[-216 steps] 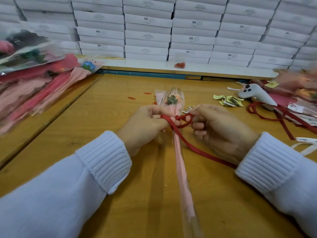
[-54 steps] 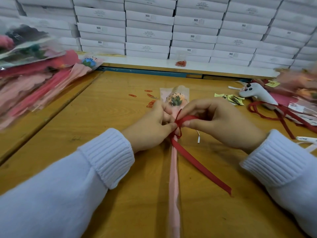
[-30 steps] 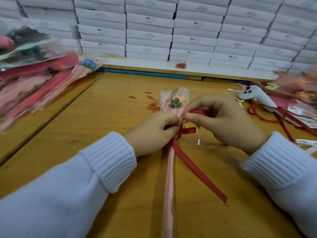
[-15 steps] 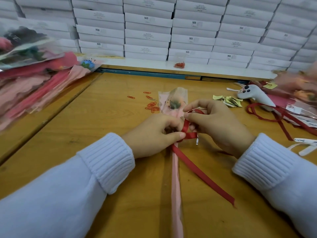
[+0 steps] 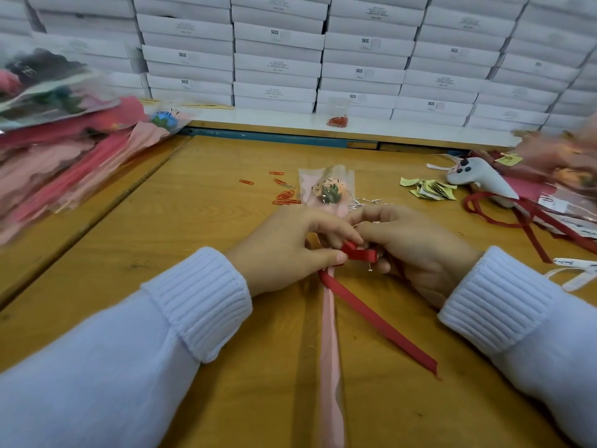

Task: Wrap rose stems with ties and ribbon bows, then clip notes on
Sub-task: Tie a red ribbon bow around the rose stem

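A single rose in clear wrap with a pink stem sleeve (image 5: 329, 331) lies lengthwise on the wooden table (image 5: 200, 221), its head (image 5: 330, 192) pointing away from me. A red ribbon (image 5: 378, 321) is looped around the stem just below the head, and one tail trails toward the lower right. My left hand (image 5: 290, 247) pinches the stem and the ribbon knot from the left. My right hand (image 5: 410, 244) pinches a red ribbon loop (image 5: 363, 254) from the right. The knot itself is partly hidden by my fingers.
Orange paper clips (image 5: 284, 195) lie left of the rose head. Yellow notes (image 5: 429, 189), a white tool (image 5: 478, 179) and loose red ribbons (image 5: 504, 218) sit at the right. Wrapped roses (image 5: 58, 150) pile up at the left. White boxes (image 5: 277, 59) are stacked behind the table.
Both hands have drawn closer together over the knot and the ribbon loop has shrunk to a short bow loop. The free tail stays on the table at the lower right.
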### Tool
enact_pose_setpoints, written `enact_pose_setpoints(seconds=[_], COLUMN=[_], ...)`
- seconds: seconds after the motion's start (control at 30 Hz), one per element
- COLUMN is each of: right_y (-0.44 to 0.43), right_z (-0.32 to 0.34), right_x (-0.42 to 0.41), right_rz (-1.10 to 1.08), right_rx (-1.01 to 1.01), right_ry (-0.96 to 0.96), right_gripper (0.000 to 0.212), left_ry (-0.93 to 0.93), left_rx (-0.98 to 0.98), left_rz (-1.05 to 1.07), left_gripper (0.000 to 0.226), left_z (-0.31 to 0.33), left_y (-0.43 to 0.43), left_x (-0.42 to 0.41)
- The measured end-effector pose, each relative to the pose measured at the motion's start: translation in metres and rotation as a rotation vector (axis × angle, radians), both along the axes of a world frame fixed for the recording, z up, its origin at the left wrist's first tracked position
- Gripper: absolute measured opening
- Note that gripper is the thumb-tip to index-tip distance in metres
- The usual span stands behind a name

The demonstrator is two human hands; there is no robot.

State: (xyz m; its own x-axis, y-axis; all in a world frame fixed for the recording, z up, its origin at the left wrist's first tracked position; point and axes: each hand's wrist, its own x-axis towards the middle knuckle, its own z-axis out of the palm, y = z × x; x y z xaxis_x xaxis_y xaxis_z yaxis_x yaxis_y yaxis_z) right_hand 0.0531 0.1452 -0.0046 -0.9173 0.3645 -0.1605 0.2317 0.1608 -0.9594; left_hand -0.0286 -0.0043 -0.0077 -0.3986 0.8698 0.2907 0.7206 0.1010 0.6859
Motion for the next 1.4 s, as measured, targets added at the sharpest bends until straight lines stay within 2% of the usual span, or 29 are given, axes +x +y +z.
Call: enact_pose_setpoints(seconds=[0.1, 0.2, 0.33, 0.4, 0.5, 0.63, 0.8, 0.9, 1.0, 1.1, 1.17, 1.27, 1.33, 1.4], right_y=[0.001, 0.003, 0.005, 0.003, -0.001, -0.001, -0.001, -0.002, -0.001, -0.004, -0.002, 0.002, 0.003, 0.003], right_z=[0.004, 0.009, 0.018, 0.020, 0.014, 0.009, 0.009, 0.011, 0.009, 0.005, 0.005, 0.007, 0.010, 0.011], right_x=[0.003, 0.007, 0.010, 0.013, 0.014, 0.009, 0.008, 0.009, 0.010, 0.009, 0.007, 0.009, 0.012, 0.013], right_rz=[0.046, 0.049, 0.060, 0.189, 0.313, 0.237, 0.201, 0.181, 0.157, 0.135, 0.151, 0.266, 0.345, 0.356], right_rx=[0.032, 0.309, 0.648, 0.616, 0.518, 0.464, 0.510, 0.518, 0.636, 0.675, 0.678, 0.640, 0.559, 0.580], right_ry=[-0.039, -0.059, 0.243, 0.295, 0.244, 0.269, 0.244, 0.233, 0.214, 0.273, 0.270, 0.185, 0.159, 0.204], right_gripper=[0.011, 0.013, 0.035, 0.039, 0.047, 0.047, 0.026, 0.022, 0.030, 0.019, 0.013, 0.018, 0.017, 0.016], left_ry=[0.006, -0.035, -0.125, -0.188, -0.260, -0.335, -0.343, -0.370, -0.446, -0.569, -0.615, -0.667, -0.652, -0.603], left_rx=[0.008, 0.023, 0.070, 0.084, 0.089, 0.106, 0.099, 0.087, 0.078, 0.123, 0.141, 0.146, 0.137, 0.125], left_rz=[0.028, 0.054, 0.086, 0.078, 0.071, 0.068, 0.112, 0.151, 0.149, 0.132, 0.140, 0.168, 0.211, 0.261], left_gripper=[0.022, 0.020, 0.012, 0.008, 0.005, 0.007, 0.009, 0.011, 0.013, 0.016, 0.017, 0.019, 0.020, 0.018], left_z=[0.000, 0.000, -0.002, -0.002, -0.003, -0.003, -0.002, -0.003, -0.003, -0.002, -0.001, -0.003, -0.004, -0.004], left_y=[0.000, 0.000, 0.001, 0.001, 0.000, 0.000, 0.001, 0.002, 0.001, -0.001, -0.001, -0.001, 0.000, 0.001], left_x=[0.000, -0.001, -0.002, -0.002, -0.002, -0.002, -0.003, -0.004, -0.004, -0.004, -0.004, -0.004, -0.005, -0.005])
